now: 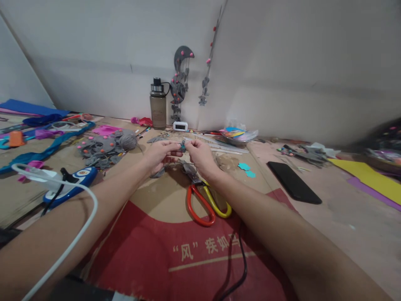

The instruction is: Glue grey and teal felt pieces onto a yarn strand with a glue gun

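Note:
My left hand (164, 155) and my right hand (201, 156) meet above the cardboard, fingertips pinched together. Between them is a small teal-and-grey piece (183, 145), too small to make out in detail. Both hands grip it from opposite sides. Just below my right hand lies a pair of scissors with one red and one yellow handle (200, 205); the blades are partly hidden by that hand. Two turquoise cut-out shapes (247, 169) lie to the right of my right wrist. A grey cut-out (158, 172) shows beneath my left hand.
A bottle (158, 106) and a small white digital clock (180, 126) stand by the wall. Grey pieces with pink dots and yarn (128, 140) lie left. A blue-and-white power strip (75, 184) is beside my left forearm, a white cable crossing it. A black phone (293, 182) lies right.

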A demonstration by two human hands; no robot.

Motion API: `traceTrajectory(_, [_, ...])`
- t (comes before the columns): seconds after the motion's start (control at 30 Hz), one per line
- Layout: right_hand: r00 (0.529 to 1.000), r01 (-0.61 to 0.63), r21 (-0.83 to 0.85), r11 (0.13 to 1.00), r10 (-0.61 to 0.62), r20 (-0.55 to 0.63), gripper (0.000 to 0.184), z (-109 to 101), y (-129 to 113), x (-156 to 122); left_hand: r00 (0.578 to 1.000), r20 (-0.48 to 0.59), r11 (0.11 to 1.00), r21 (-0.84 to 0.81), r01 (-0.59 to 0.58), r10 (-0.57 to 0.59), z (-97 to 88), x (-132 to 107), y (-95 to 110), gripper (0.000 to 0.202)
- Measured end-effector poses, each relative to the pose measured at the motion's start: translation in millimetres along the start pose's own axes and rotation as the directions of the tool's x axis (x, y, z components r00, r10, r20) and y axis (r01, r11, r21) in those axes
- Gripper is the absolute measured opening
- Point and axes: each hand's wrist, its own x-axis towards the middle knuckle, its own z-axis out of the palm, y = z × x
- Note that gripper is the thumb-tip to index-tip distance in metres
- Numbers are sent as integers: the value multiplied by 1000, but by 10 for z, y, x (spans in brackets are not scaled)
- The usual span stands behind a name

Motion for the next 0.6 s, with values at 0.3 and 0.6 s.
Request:
traceTrajectory(0.3, [995, 105, -63, 993, -105, 4, 20, 32, 19, -15, 992, -69, 985, 144, -91, 102, 2, 0, -25, 24])
traceTrajectory(0.6, [993, 115, -69, 991, -113, 34, 21, 25, 45, -10, 993, -84, 988, 134, -75, 86, 1, 10, -11, 24])
